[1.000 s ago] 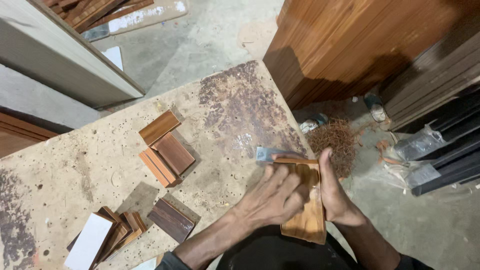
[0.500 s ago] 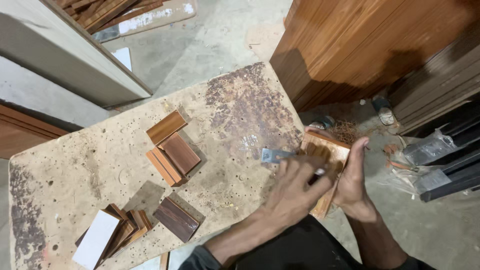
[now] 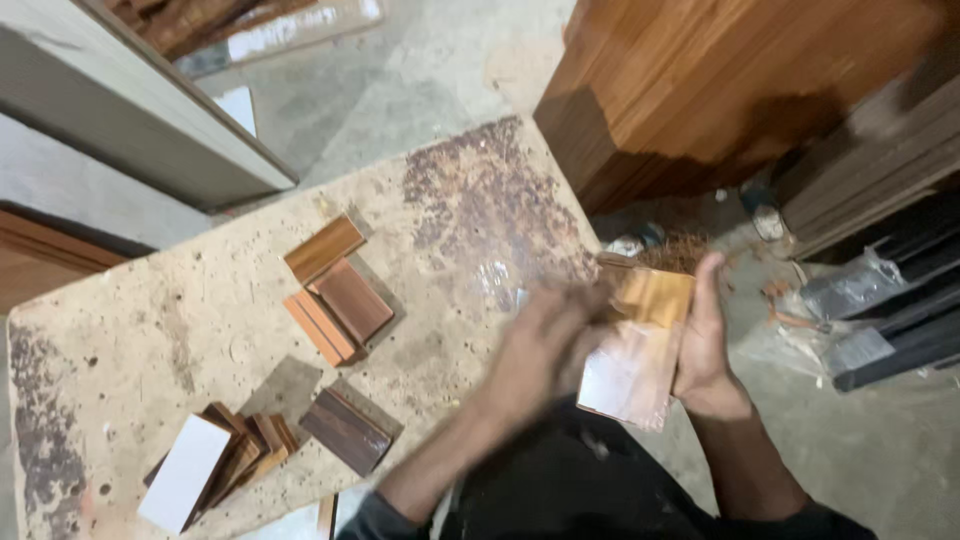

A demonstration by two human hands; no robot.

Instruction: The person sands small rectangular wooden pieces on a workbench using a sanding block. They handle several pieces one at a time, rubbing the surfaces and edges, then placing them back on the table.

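— State of the hands?

— A stack of wooden sample pieces (image 3: 640, 350) is gripped along its right edge by the right hand (image 3: 705, 340), thumb raised. The left hand (image 3: 545, 350) is blurred and laid against the stack's left side; whether it is clenched cannot be told.

— Location of the stack?

— It is held off the right edge of the worn worktable (image 3: 200, 320), above the floor. Small wooden blocks (image 3: 335, 295) are noted mid-table, and a white-topped pile (image 3: 215, 465) near the front edge.
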